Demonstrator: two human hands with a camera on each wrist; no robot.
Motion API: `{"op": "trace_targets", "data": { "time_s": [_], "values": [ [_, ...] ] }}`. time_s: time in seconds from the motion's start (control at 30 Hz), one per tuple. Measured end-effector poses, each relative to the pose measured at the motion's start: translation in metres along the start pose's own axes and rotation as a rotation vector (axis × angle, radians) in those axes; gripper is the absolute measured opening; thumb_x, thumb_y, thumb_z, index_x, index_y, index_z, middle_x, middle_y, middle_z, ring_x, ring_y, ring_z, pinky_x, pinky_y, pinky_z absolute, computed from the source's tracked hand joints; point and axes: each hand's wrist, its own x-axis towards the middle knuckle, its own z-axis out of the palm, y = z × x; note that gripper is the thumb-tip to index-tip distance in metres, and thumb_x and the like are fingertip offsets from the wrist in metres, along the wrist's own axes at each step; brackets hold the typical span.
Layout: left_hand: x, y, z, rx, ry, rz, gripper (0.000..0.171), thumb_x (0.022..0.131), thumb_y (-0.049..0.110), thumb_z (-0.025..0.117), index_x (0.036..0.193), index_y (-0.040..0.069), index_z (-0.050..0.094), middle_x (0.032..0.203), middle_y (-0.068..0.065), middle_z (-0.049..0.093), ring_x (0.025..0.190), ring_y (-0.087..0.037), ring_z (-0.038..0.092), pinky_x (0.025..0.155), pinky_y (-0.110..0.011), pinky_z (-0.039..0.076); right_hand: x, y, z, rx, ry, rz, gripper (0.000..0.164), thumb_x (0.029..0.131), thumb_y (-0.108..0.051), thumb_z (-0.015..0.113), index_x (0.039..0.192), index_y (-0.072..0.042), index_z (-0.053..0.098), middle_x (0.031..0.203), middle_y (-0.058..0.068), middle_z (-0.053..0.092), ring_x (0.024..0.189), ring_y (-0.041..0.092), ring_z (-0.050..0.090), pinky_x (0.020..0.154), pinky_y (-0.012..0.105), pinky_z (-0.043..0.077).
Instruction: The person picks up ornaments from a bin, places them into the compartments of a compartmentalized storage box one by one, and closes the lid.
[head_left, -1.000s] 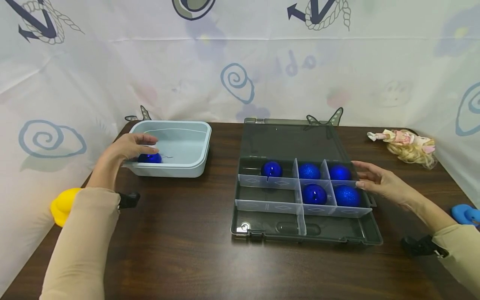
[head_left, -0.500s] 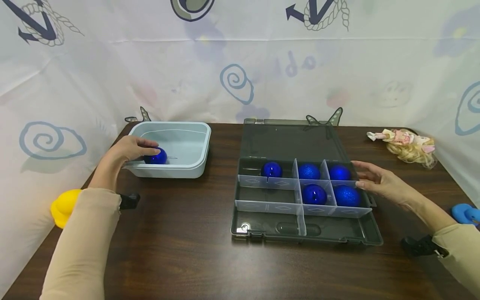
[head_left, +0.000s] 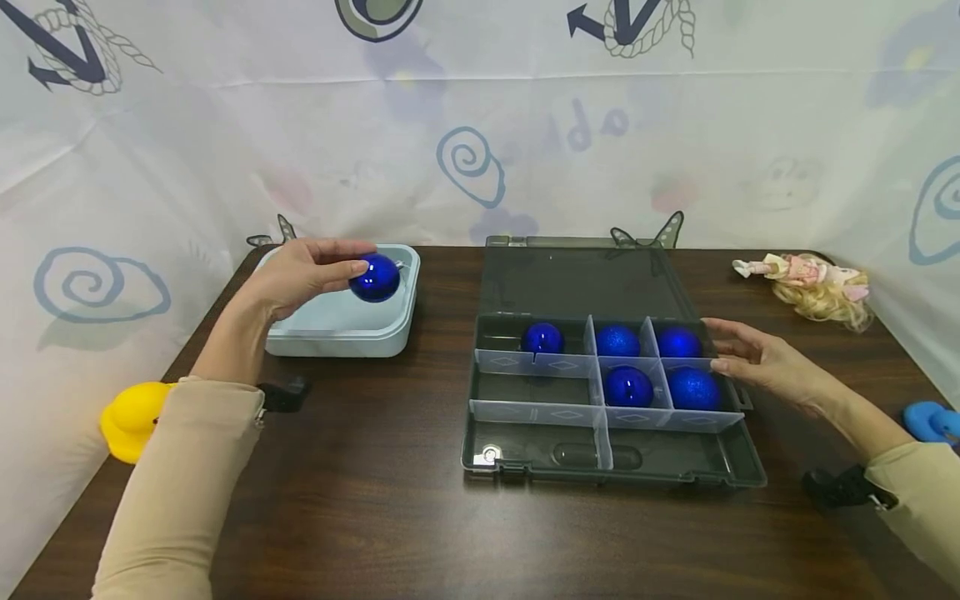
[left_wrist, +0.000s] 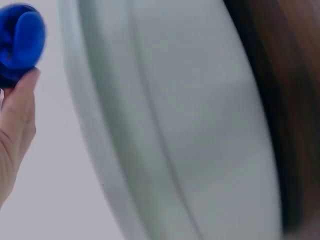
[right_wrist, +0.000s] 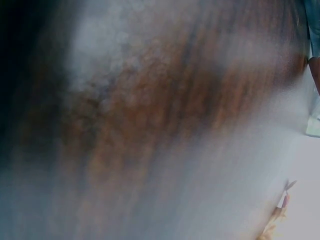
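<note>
A glossy blue Christmas bauble (head_left: 377,279) with a small cap is pinched between the thumb and fingers of my left hand (head_left: 303,275). They are over the pale blue plastic tub (head_left: 337,343), covering part of its interior. In the left wrist view, the bauble (left_wrist: 22,42) appears at the upper left, held at the fingertips. A dark see-through compartment box (head_left: 532,388) lies with its lid back, and several blue baubles sit in its rear and middle compartments. My right hand (head_left: 768,362) rests its fingers and thumb at the box's right edge. The right wrist view is mostly blurred.
Behind the box at the right lies a blond doll (head_left: 813,287). A yellow rubber duck (head_left: 131,421) stands beside my left sleeve, a blue duck (head_left: 930,421) by my right. A printed white cloth (head_left: 525,167) closes off the back of the brown table (head_left: 375,517).
My left hand has lifted the bauble from inside the tub and moved up and right with it. The right hand stays at the box edge.
</note>
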Motion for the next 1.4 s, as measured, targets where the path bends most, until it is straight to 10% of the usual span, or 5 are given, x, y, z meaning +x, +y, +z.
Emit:
{"op": "trace_targets", "data": {
  "time_s": [0.23, 0.57, 1.4],
  "values": [
    [0.012, 0.025, 0.066, -0.024, -0.220, 0.164, 0.037, 0.089, 0.013, 0.065, 0.124, 0.004, 0.060, 0.116, -0.008, 0.061, 0.101, -0.019, 0.059, 0.086, -0.025, 0.050, 0.000, -0.001, 0.000, 0.005, 0.012, 0.016, 0.061, 0.097, -0.020, 0.053, 0.149, -0.010, 0.022, 0.147, 0.030, 0.026, 0.108, -0.016, 0.039, 0.083, 0.011, 0.045],
    [0.023, 0.008, 0.147, 0.024, -0.463, 0.257, 0.037, 0.083, 0.010, 0.072, 0.118, 0.006, 0.064, 0.124, -0.007, 0.062, 0.117, -0.022, 0.055, 0.090, -0.034, 0.051, 0.001, 0.001, 0.000, 0.002, 0.002, -0.002, 0.061, 0.097, -0.018, 0.052, 0.149, -0.007, 0.021, 0.146, 0.030, 0.028, 0.109, -0.014, 0.039, 0.083, 0.011, 0.045],
    [0.021, -0.028, 0.177, 0.228, -0.369, 0.562, 0.030, 0.080, 0.006, 0.074, 0.109, 0.002, 0.070, 0.113, -0.008, 0.068, 0.112, -0.016, 0.061, 0.091, -0.025, 0.049, 0.004, -0.001, -0.001, 0.026, -0.003, -0.003, 0.062, 0.096, -0.014, 0.054, 0.148, -0.005, 0.021, 0.144, 0.031, 0.030, 0.108, -0.013, 0.044, 0.082, 0.012, 0.046]
  ]
}}
